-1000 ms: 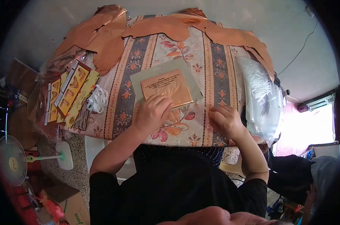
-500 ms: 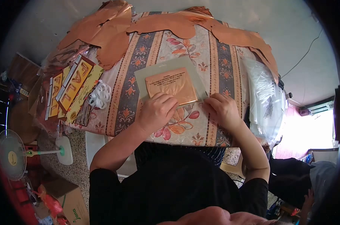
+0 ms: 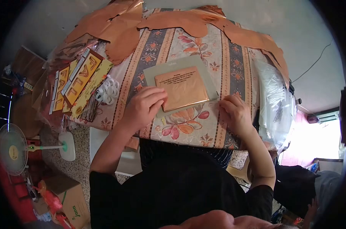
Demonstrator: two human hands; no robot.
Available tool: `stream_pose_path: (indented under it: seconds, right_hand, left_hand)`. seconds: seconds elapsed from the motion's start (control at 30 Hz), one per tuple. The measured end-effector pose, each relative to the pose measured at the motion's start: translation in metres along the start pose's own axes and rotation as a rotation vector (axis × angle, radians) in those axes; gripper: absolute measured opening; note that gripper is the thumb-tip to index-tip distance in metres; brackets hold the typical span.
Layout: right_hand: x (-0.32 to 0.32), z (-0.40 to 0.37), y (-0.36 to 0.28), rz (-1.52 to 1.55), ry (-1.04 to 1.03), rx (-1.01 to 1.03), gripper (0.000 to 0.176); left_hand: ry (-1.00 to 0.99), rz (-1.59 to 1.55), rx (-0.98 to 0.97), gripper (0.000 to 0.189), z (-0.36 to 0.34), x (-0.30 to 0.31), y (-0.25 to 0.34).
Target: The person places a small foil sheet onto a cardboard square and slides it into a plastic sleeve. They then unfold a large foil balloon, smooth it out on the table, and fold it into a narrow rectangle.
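A clear plastic bag (image 3: 211, 87) with dark printed text lies flat near the middle of the table, holding a folded copper-coloured sheet (image 3: 184, 93). My left hand (image 3: 144, 107) rests over the bag's lower left edge, its fingers bent and pressed together against it. At the bag's right corner, my right hand (image 3: 235, 112) has its thumb and fingertips closed in a pinch. What sits between those fingertips is too small to make out. A short dark mark shows at the corner just beside them.
Patterned cloth covers the table (image 3: 150, 49). On the left lie packaged FALL signs (image 3: 85, 70) and white ribbon loops (image 3: 107, 91). Copper-coloured sheets (image 3: 180, 23) drape along the far edge; clear bags of white sticks (image 3: 274, 91) lie right. A fan (image 3: 14, 149) stands left; another person (image 3: 314, 191) is at right.
My left hand has slid left, uncovering more of the folded sheet. My right hand has shifted slightly right and down. The printed text now reads another way up. The whole view has shifted a little.
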State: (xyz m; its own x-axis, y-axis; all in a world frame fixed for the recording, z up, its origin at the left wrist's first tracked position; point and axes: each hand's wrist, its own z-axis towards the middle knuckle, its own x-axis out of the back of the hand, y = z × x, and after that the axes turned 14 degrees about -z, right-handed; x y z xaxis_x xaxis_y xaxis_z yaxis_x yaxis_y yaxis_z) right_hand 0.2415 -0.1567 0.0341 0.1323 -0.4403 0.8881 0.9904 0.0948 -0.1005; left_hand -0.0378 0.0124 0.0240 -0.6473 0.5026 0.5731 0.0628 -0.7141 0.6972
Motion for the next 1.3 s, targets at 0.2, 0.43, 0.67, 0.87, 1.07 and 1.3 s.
stream_pose_path:
  seconds: [0.2,0.43,0.67,0.87,1.07,1.3]
  right_hand:
    - [-0.011,0.017,-0.028,0.006,0.005,0.196,0.018]
    - [-0.037,0.027,-0.046,-0.076,0.034,0.312,0.025]
    - [-0.033,0.029,-0.046,-0.128,-0.092,0.318,0.022]
    - [-0.031,0.026,-0.068,-0.021,-0.018,0.349,0.029]
    - [-0.04,0.021,-0.084,0.105,-0.076,0.208,0.031]
    - [-0.036,0.032,-0.076,0.233,-0.139,0.274,0.022]
  left_hand:
    - [-0.081,0.126,-0.031,0.031,-0.004,-0.012,-0.009]
    - [-0.095,0.107,0.009,0.036,-0.003,-0.013,-0.012]
    - [-0.168,0.109,0.026,0.041,-0.003,-0.009,-0.013]
    - [-0.109,0.146,-0.009,0.033,-0.001,-0.017,-0.017]
    - [-0.117,0.163,-0.018,0.036,0.002,-0.018,-0.017]
    - [-0.14,0.15,-0.018,0.04,0.002,-0.019,-0.02]
